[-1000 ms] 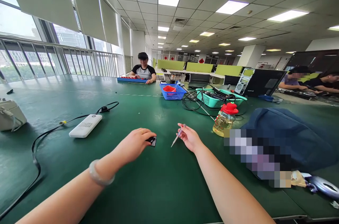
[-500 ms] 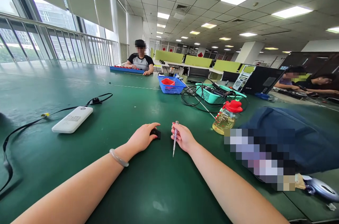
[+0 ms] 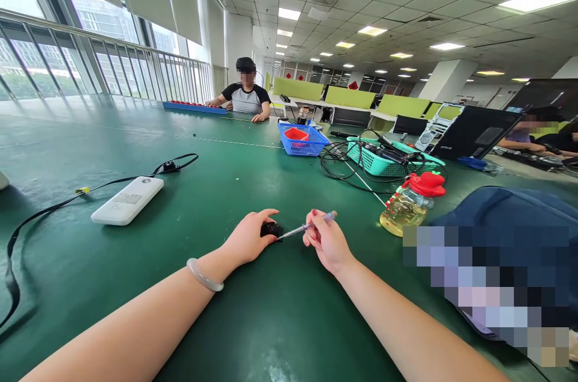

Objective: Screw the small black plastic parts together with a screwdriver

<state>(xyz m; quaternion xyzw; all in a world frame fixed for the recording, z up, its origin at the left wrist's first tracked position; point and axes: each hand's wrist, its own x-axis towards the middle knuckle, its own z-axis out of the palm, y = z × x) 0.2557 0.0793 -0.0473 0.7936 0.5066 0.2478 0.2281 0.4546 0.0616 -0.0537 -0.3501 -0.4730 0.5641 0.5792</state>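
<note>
My left hand rests on the green table, its thumb and fingers closed round a small black object whose kind I cannot make out. Part of that object is hidden by the hand. A slim screwdriver with a clear handle is pinched in my right hand. Its shaft slants down to the left, and the tip is at the right edge of the black object, close to my left thumb; whether they touch I cannot tell.
A white power bank with a black strap lies left. Ahead are a blue basket and a green basket of cables. A red-lidded jar and a dark blue bag stand right. Another person sits across the table.
The screwdriver has swung from pointing down toward me to pointing left, its tip now at the black object. My left hand keeps hold of that object. The view has shifted slightly.
</note>
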